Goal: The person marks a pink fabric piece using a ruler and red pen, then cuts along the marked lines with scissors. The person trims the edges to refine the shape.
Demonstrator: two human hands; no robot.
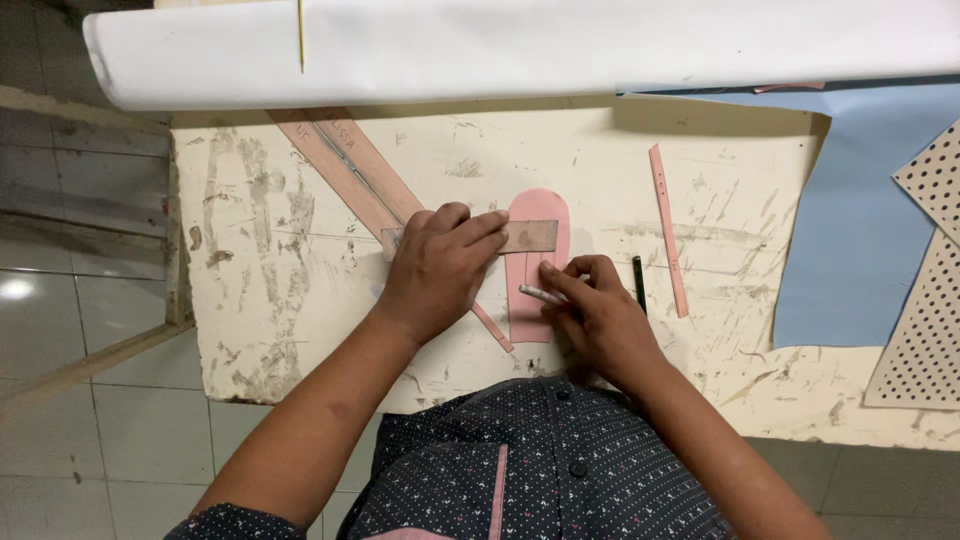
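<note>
Your left hand (440, 265) lies flat, fingers together and extended, pressing a short rectangular strip (520, 237) of stiff brownish board across the pink piece (537, 290). The strip's long axis runs left to right; its surface looks matte and slightly mottled.

The pink piece is a thin, smooth, flat cut-out with straight sides and a rounded top. Its long axis runs away from you, rounded end pointing toward the far edge of the table (300, 300). It sits near the middle of the tabletop, between your two hands.

Your right hand (595, 315) is closed in a pinch around a slim, pale marking tool (541, 294). The tool lies nearly horizontal, its tip pointing left onto the pink piece just below the strip.

The tabletop is cream-coloured, heavily scratched and stained. On it lie a long pinkish-brown ruler-like bar (350, 165) set diagonally, a narrow pink strip (668, 230) running almost front to back, and a small black pen (639, 283). A light blue sheet (860, 230) and perforated beige panels (925, 300) cover the right side.
</note>
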